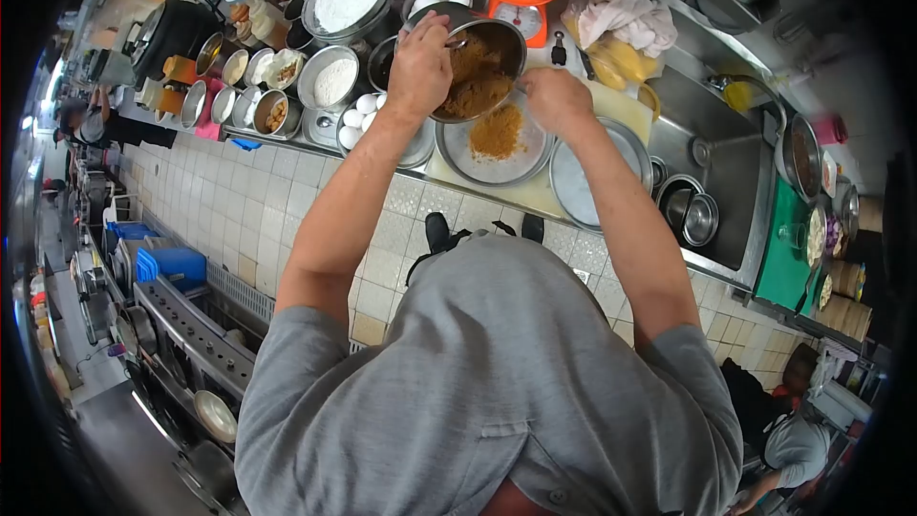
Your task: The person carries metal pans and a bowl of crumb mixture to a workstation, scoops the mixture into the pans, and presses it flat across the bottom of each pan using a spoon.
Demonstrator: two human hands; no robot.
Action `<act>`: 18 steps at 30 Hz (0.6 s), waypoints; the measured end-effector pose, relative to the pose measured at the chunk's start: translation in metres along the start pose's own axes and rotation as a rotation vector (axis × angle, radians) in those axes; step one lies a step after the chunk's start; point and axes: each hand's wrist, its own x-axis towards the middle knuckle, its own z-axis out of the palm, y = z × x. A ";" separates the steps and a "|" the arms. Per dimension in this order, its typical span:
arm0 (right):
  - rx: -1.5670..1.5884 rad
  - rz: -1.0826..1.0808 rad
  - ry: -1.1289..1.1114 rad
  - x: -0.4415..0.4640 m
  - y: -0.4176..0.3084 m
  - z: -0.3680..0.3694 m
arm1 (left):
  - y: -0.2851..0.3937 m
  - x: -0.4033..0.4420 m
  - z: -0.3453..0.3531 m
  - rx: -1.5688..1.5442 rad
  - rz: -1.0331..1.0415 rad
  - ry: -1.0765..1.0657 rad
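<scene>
My left hand is closed on the rim of a deep metal bowl, tilted over a round metal pan. Brown crumbs fill much of the bowl. A heap of the same crumbs lies in the middle of the pan. A short piece of metal, perhaps a handle, shows by my left fingers. At the pan's upper right edge, my right hand has its fingers closed on the rim, its fingertips partly hidden. Beside it lies a second round pan or lid.
Eggs, bowls of white powder and small ingredient bowls stand left. Behind are an orange scale and a cloth over yellow bags. A sink with metal bowls lies right. Other people are at far left and lower right.
</scene>
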 end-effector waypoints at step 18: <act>-0.073 -0.140 0.044 -0.021 0.002 -0.009 | 0.002 -0.003 -0.002 0.066 0.001 -0.057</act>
